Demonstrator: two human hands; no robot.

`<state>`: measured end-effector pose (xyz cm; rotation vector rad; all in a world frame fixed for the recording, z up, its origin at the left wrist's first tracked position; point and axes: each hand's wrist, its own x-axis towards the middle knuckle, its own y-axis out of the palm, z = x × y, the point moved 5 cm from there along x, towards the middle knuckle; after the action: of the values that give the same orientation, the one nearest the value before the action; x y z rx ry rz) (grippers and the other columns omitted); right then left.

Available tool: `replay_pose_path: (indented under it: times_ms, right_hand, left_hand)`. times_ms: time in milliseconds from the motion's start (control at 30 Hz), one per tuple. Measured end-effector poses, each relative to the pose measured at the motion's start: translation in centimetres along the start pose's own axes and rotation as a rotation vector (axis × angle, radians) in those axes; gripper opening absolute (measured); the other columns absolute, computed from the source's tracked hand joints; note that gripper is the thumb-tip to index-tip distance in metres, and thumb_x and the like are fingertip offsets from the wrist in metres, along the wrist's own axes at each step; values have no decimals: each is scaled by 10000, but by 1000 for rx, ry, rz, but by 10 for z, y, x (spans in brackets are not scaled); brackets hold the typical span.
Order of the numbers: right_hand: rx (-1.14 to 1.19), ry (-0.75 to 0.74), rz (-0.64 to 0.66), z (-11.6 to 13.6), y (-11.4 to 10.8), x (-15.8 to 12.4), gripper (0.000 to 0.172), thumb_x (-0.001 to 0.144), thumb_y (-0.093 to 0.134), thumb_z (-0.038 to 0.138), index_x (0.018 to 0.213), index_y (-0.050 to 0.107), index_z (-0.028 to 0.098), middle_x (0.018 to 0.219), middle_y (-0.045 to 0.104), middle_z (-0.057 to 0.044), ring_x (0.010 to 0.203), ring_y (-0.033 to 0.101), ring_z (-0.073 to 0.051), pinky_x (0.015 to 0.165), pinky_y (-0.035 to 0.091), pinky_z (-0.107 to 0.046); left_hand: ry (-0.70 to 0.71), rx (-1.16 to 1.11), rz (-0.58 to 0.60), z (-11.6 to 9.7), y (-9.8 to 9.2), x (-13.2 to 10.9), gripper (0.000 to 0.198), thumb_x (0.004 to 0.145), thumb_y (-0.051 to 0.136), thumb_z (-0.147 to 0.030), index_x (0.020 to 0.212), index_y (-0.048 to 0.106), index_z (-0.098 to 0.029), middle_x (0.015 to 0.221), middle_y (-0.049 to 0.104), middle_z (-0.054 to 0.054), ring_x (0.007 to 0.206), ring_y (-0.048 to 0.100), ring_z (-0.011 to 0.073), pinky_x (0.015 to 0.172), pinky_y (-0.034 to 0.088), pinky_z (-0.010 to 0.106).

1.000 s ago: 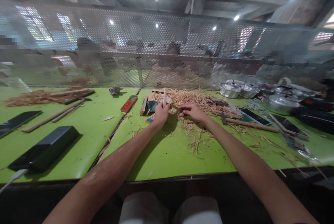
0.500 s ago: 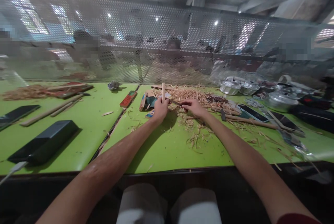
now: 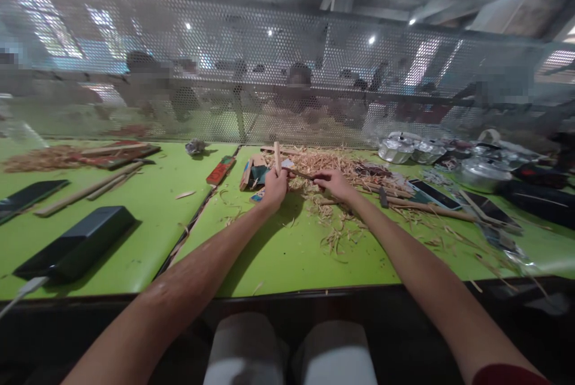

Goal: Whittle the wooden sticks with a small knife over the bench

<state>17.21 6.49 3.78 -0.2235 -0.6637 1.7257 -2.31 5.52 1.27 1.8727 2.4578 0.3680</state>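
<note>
My left hand (image 3: pixel 275 187) is closed round a pale wooden stick (image 3: pixel 277 158), which stands nearly upright and leans a little to the left. My right hand (image 3: pixel 333 183) pinches one end of a thin, dark, narrow strip (image 3: pixel 302 175). That strip reaches across to the fingers of my left hand; whether it is a blade or a file I cannot make out. Behind both hands lies a heap of curled wood shavings (image 3: pixel 323 162). Close to my left hand sits a small open box (image 3: pixel 255 172) with a blue-green part.
A red-and-green block (image 3: pixel 221 170) lies left of the box. Wooden rods (image 3: pixel 426 208), a phone (image 3: pixel 435 194) and foil containers (image 3: pixel 395 149) are at the right. On the left stand a black device (image 3: pixel 76 244) and more sticks (image 3: pixel 90 189). A perforated screen (image 3: pixel 278 91) closes the back.
My left hand has shifted slightly left, and the wooden stick's top leans a little more to the left. The dark strip's angle has changed slightly. My right hand has barely moved.
</note>
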Motion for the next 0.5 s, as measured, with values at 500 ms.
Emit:
replay_pose_path:
  times_ms: [500]
  right_hand:
    - [-150,-65,-39,-3,-7,4,45,863,666,172,880,701,147,832,683,-38,775,549,-161,784,435,-286]
  left_hand:
    - [-53,118,65,3,1,-2,142,841,608,-97,769,536,-196,613,574,-50,407,386,64,420,313,209]
